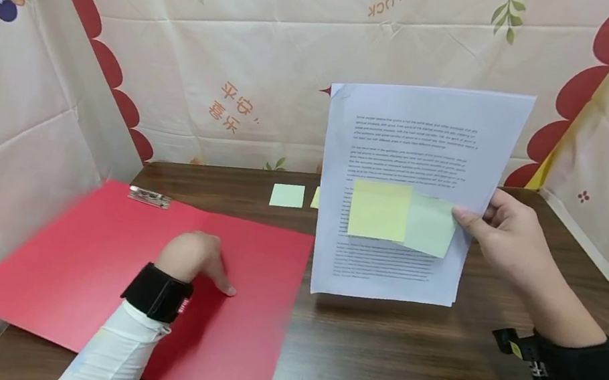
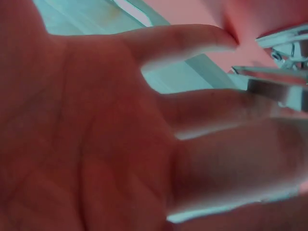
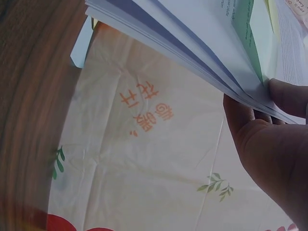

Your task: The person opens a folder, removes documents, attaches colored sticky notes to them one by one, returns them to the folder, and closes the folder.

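My right hand grips a stack of printed sheets by its right edge, thumb in front and fingers behind. The stack stands raised and upright above the table. On its front sheet are a yellow sticky note and a pale green sticky note, the yellow overlapping the green; my thumb touches the green one's edge. A red folder lies spread open at the left, with a metal clip at its top edge. Over the folder is my left hand, its fingers extended near the clip in the left wrist view.
Behind the stack, a pale green note and a partly hidden yellow note lie on the dark wooden table. Printed cloth walls stand at the back and both sides. The folder's left corner reaches the left wall.
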Motion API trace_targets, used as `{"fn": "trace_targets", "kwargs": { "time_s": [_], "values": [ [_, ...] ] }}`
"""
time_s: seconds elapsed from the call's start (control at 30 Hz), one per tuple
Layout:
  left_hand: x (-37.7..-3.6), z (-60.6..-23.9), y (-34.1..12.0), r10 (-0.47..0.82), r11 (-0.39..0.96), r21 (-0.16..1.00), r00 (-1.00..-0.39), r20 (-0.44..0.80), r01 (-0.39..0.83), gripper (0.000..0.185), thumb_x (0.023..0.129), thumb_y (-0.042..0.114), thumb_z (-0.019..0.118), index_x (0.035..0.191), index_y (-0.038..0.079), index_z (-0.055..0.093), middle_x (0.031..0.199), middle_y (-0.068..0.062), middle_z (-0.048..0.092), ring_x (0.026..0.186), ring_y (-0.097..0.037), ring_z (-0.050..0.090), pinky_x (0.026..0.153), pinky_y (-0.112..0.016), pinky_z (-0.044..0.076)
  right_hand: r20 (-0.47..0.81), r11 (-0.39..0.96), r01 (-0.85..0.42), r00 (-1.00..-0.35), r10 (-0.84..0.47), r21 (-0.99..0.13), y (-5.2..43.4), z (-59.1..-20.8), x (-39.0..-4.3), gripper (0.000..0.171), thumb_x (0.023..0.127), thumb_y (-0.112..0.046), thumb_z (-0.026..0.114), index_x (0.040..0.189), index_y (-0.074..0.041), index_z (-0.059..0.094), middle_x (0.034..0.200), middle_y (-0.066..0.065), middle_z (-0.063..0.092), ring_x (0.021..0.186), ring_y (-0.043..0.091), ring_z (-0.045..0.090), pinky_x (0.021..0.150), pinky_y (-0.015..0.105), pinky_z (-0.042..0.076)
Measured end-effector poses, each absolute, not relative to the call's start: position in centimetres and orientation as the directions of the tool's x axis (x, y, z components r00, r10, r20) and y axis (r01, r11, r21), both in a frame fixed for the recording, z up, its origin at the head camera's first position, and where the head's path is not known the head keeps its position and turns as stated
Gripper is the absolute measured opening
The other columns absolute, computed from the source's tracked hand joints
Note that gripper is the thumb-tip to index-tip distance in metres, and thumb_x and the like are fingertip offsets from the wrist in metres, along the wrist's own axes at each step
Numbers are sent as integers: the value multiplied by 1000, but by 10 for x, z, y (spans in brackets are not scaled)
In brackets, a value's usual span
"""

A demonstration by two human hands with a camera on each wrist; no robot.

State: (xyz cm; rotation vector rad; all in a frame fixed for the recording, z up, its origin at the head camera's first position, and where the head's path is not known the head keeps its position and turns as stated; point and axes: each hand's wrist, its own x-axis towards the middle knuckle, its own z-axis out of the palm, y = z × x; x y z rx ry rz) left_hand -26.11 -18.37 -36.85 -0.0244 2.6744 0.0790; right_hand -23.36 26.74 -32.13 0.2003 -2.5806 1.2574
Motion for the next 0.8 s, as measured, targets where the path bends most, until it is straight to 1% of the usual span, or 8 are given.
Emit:
{"fn": "trace_targets", "kwargs": {
  "time_s": [0.07,0.2,0.3,0.37,0.43,0.6,0.7,0.8],
  "values": [
    [-255,-369,-169,30,999,48,-900,-434,10,57,74,51,94,106,7,76,103,-8,71,98,-27,66,91,-48,61,287,613,-231,-958,-8,-755,270,-320,-233,48,108,-30,63,153,-14,55,126,-10,68,86,1,70,70,20,58],
    [-245,-370,-143,72,996,78,-924,-377,45,46,80,52,90,88,9,75,83,-3,65,80,-20,62,79,-40,58,273,602,-228,-962,-16,-766,274,-317,-231,52,108,-30,62,157,-16,52,133,-9,66,88,1,71,73,17,60],
    [-239,-368,-125,98,991,115,-941,-324,63,50,91,54,80,93,6,69,75,-4,60,67,-19,62,76,-38,56,253,595,-209,-967,-10,-776,276,-315,-231,54,108,-31,63,158,-16,51,128,-13,67,87,2,71,73,19,60],
    [-236,-367,-116,119,986,145,-947,-299,78,51,98,52,73,106,2,67,78,-7,60,67,-20,63,77,-38,56,235,596,-193,-972,-6,-780,275,-314,-232,55,107,-32,63,158,-14,51,121,-15,67,86,4,72,72,21,61],
    [-232,-365,-110,156,976,192,-946,-286,103,49,104,46,67,119,0,63,80,-9,62,66,-21,66,77,-37,56,209,604,-171,-978,-8,-778,274,-313,-233,55,108,-32,62,157,-11,50,123,-6,70,85,5,72,72,22,61],
    [-228,-364,-104,309,890,424,-904,-295,166,31,108,26,61,125,-1,64,76,-7,66,61,-16,67,64,-29,53,79,635,-102,-995,-64,-766,274,-315,-236,57,110,-28,60,156,1,44,134,30,65,86,13,72,70,26,60],
    [-229,-363,-104,424,779,608,-842,-332,153,41,108,17,60,144,-2,57,102,-14,74,79,-20,77,72,-31,63,-44,631,-50,-990,-132,-774,276,-323,-238,59,109,-26,60,156,4,41,130,28,68,87,19,76,73,31,65],
    [-232,-363,-107,502,736,644,-805,-316,206,60,104,16,67,158,3,46,139,-18,68,119,-30,73,96,-43,64,-165,613,-1,-963,-215,-790,277,-334,-240,60,109,-22,60,155,10,39,124,24,72,88,23,78,77,37,67]
  ]
}}
